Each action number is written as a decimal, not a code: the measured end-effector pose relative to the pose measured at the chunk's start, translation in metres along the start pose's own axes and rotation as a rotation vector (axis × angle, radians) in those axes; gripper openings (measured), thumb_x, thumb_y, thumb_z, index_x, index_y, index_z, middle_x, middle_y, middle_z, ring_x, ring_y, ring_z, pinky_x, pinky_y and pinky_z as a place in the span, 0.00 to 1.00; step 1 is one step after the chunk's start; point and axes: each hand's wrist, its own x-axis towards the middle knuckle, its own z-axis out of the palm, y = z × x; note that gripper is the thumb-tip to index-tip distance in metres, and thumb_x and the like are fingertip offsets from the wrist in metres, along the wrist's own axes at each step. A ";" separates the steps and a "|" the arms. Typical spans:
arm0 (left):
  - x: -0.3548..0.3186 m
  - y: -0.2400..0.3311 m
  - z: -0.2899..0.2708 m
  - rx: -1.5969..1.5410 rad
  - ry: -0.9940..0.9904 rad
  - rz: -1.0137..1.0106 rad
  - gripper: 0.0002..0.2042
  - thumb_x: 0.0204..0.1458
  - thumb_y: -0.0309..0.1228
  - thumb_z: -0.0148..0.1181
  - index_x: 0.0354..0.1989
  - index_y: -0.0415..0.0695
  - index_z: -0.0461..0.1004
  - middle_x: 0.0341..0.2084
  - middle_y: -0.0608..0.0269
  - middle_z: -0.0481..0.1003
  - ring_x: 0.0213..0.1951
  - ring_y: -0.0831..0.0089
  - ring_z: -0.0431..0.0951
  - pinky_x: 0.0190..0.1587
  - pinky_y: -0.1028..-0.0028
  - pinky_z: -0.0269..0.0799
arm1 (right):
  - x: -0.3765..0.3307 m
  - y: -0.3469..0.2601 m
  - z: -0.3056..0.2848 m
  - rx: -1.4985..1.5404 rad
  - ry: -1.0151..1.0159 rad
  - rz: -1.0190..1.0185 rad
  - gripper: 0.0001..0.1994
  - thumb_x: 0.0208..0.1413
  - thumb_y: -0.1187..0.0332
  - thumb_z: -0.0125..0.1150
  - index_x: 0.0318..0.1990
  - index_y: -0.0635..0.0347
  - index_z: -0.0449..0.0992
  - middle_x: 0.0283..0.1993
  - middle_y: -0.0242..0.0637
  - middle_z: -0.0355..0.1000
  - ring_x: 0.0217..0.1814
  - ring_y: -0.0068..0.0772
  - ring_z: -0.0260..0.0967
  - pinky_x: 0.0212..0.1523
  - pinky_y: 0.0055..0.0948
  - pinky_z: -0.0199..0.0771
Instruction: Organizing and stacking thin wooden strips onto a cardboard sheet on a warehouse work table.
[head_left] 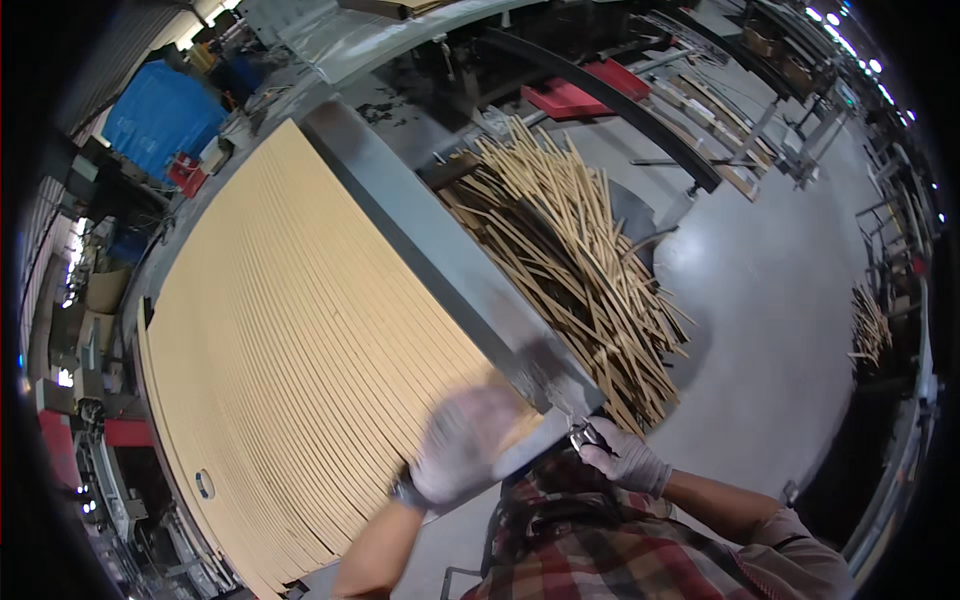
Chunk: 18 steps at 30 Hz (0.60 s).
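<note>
Silver metal hand tool with dark grips [585, 436] is held in the curled fingers of the pale-gloved right hand [628, 462], beside the near end of the long grey metal beam [430, 230]. Over the near right corner of the broad tan panel of narrow parallel strips [280, 300], the pale-gloved left hand [458, 452] is blurred; how far its fingers are spread, and whether anything is held, cannot be told. For good handling, the corner would best be steadied and the tool's working end kept clear of the left fingers. Loose thin tan sticks [590, 270] are heaped right of the beam; whether any container lies beneath them cannot be made out.
</note>
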 end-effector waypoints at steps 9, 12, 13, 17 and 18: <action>0.092 -0.105 -0.010 0.891 0.317 0.049 0.32 0.53 0.49 0.53 0.60 0.36 0.62 0.63 0.38 0.55 0.67 0.44 0.49 0.69 0.50 0.38 | -0.032 -0.048 0.070 -0.670 0.112 0.059 0.30 0.60 0.55 0.47 0.65 0.61 0.51 0.45 0.60 0.67 0.43 0.58 0.72 0.41 0.51 0.72; 0.092 -0.107 -0.009 0.874 0.318 0.051 0.32 0.53 0.48 0.53 0.60 0.36 0.62 0.64 0.38 0.55 0.67 0.45 0.48 0.69 0.50 0.37 | -0.043 -0.055 0.079 -0.724 0.159 0.067 0.32 0.60 0.52 0.47 0.65 0.61 0.52 0.45 0.60 0.69 0.42 0.57 0.73 0.42 0.51 0.73; 0.089 -0.109 -0.010 0.872 0.319 0.038 0.32 0.54 0.48 0.52 0.60 0.36 0.62 0.64 0.38 0.54 0.68 0.45 0.48 0.69 0.50 0.36 | -0.045 -0.061 0.078 -0.783 0.140 0.080 0.32 0.59 0.50 0.47 0.65 0.61 0.52 0.45 0.59 0.70 0.41 0.57 0.73 0.43 0.50 0.73; 0.090 -0.112 -0.008 0.890 0.313 0.031 0.32 0.55 0.49 0.49 0.61 0.35 0.61 0.65 0.38 0.52 0.68 0.45 0.47 0.69 0.50 0.35 | -0.040 -0.079 0.079 -0.730 0.219 0.133 0.25 0.59 0.59 0.50 0.62 0.53 0.56 0.35 0.53 0.73 0.35 0.57 0.73 0.35 0.50 0.72; 0.091 -0.111 -0.007 0.885 0.312 0.038 0.32 0.55 0.49 0.49 0.61 0.35 0.61 0.65 0.38 0.52 0.68 0.45 0.47 0.69 0.50 0.35 | -0.036 -0.101 0.078 -0.715 0.181 0.197 0.22 0.59 0.61 0.50 0.58 0.59 0.60 0.36 0.51 0.74 0.38 0.57 0.74 0.38 0.50 0.72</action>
